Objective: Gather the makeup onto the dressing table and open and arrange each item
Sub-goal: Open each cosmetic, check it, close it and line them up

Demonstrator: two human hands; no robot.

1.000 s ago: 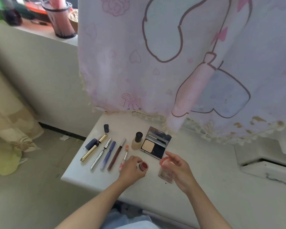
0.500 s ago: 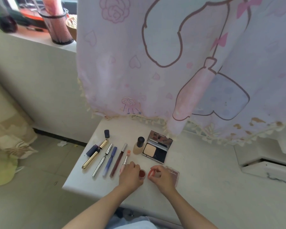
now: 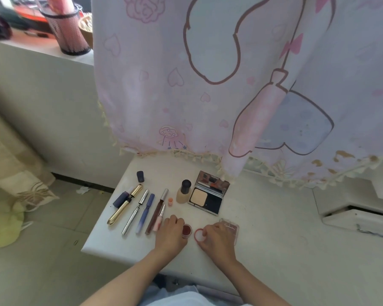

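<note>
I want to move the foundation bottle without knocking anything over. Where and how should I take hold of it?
Probably grip the foundation bottle by its black cap, coming from above: it stands upright, with the open compact close on its right and a small orange cap on its left.

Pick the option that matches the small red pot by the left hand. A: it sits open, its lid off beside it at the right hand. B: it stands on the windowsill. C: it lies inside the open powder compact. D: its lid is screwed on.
A: the small red pot shows its dark red contents beside the left hand, and its red lid lies on the table at the right hand.
</note>
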